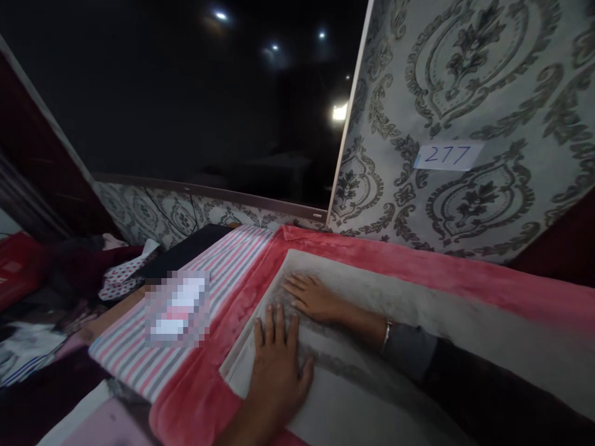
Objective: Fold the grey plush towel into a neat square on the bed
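Far left on my feed, there's a red bag [18,269], smooth and a little blurred, then a heap of crumpled clothes, with a white cloth dotted in red [123,275] bunched on top. Above that, a big glossy black screen [186,93] mirrors some ceiling lights. Moving right, I've got a flat fabric striped in pink, grey and white [237,257], and on it a pixelated white-and-pink item [179,310] I can't make out. Next comes the plush red fabric [223,337], thick and rounded at its near corner. On that lies the grey cloth [372,282], soft, straight-edged and shaded with darker streaks. Here's my left hand [277,365], palm down at its left edge, fingers spread wide and gripping nothing. Just beyond and to the right, my right hand [318,300] presses flat on the same cloth, fingers loosely parted, nothing grasped, a shiny bracelet [387,334] at the wrist. Right side: scroll-patterned wallpaper [465,80] with a paper label [449,155], handwritten "277".
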### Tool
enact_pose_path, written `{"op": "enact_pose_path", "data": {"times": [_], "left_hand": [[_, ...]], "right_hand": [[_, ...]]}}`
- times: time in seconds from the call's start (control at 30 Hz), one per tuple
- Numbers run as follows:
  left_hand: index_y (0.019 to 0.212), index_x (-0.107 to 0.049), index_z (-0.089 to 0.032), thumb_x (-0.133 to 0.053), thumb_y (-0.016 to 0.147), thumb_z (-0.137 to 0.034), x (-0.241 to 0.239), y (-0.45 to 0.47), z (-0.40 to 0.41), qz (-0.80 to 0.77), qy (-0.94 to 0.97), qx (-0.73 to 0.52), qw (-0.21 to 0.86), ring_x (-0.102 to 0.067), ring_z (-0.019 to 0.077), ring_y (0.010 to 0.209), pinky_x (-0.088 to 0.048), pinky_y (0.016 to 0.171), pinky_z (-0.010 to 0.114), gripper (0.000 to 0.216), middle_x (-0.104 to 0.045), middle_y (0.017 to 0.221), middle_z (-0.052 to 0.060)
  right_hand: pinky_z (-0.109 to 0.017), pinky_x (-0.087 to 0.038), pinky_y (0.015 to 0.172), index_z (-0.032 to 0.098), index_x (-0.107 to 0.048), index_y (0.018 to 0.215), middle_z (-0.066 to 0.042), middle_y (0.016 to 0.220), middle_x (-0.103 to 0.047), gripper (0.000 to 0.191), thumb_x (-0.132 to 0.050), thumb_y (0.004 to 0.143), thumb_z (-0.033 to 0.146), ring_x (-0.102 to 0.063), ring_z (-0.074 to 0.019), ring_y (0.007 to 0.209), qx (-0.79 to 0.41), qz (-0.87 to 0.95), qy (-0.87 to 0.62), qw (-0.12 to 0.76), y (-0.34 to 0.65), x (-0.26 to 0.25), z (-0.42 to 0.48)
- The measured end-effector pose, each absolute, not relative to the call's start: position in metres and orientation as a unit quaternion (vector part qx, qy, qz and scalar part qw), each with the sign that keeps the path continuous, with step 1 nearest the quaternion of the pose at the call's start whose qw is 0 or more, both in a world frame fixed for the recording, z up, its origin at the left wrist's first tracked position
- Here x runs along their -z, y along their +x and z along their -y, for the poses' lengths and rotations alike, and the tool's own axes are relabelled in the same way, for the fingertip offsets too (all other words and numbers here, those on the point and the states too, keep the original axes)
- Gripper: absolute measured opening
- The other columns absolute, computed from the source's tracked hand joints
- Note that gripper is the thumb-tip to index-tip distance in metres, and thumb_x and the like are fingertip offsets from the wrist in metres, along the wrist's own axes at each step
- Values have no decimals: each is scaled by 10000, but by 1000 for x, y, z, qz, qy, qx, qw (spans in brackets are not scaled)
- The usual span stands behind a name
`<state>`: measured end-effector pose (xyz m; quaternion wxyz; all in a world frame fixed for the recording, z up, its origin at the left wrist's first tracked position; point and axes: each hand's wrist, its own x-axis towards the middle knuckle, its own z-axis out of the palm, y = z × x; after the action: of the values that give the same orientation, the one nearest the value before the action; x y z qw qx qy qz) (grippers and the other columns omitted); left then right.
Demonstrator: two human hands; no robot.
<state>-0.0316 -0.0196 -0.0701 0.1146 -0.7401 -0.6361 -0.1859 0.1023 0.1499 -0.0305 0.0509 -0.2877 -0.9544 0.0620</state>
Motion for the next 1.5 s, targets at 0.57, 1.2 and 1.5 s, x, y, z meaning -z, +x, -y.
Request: {"op": "enact_pose_path", "data": {"times": [0.57, 1.2, 1.5], "left_hand": [[1497, -410, -287, -596, 804, -444, 70, -39, 16, 625, -749, 175, 132, -220, 405, 1480, -278, 1127, 646, 735, -319, 1591, 143], [1458, -479, -210, -498, 894, -427, 52, -38, 8, 644, -749, 124, 100, -273, 410, 1458, -265, 1125, 614, 604, -364, 1558, 199], [1448, -491, -176, -475, 907, -442, 47, -36, 3, 649, -745, 94, 120, -290, 405, 1450, -270, 1124, 584, 602, -381, 1546, 210]], "right_hand": [[-587, -135, 1176, 260, -262, 1568, -65, 1634, -171, 570, -283, 1036, 466, -131, -299, 1496, -84, 890, -445, 51, 88, 18, -221], [-619, -155, 1160, 304, -316, 1544, -65, 1633, -166, 548, -371, 1028, 481, -112, -314, 1497, -52, 866, -497, 23, 205, 2, -148], [-528, -155, 1188, 284, -311, 1550, -64, 1626, -199, 558, -318, 1037, 504, -173, -281, 1489, -37, 856, -515, 33, 299, 23, -97]]}}
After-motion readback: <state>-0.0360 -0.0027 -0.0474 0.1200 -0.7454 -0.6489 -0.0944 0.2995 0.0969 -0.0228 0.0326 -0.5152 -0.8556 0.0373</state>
